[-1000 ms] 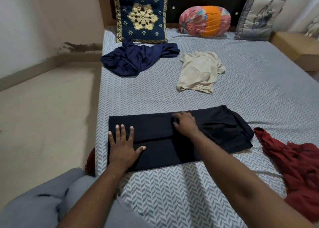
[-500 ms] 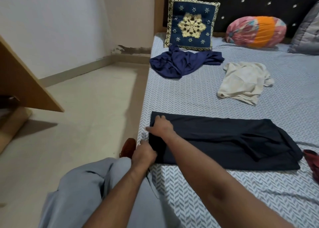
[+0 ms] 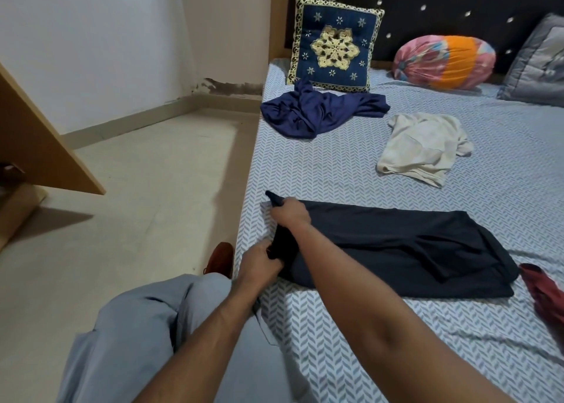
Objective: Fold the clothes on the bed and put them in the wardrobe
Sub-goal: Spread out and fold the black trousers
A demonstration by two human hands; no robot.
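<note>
A black garment (image 3: pixel 396 247), folded into a long strip, lies across the near part of the bed (image 3: pixel 305 170). My left hand (image 3: pixel 259 262) grips the near corner of its left end. My right hand (image 3: pixel 290 212) pinches the far corner of that same end, and the edge is lifted off the sheet. Further up the bed lie a crumpled navy garment (image 3: pixel 317 109) and a cream shirt (image 3: pixel 424 146), both unfolded. A dark red garment (image 3: pixel 543 299) sits bunched at the right edge of view.
A blue embroidered cushion (image 3: pixel 334 47), an orange and pink bolster (image 3: pixel 442 62) and a grey pillow (image 3: pixel 537 67) lean on the dark headboard. A wooden panel (image 3: pixel 36 140) stands at left on the beige floor (image 3: pixel 137 195). A brown shoe (image 3: pixel 219 257) lies beside the bed.
Both hands slid from the middle of the black garment to its left end and gripped it; the left edge now rises off the sheet. My view swung left.
</note>
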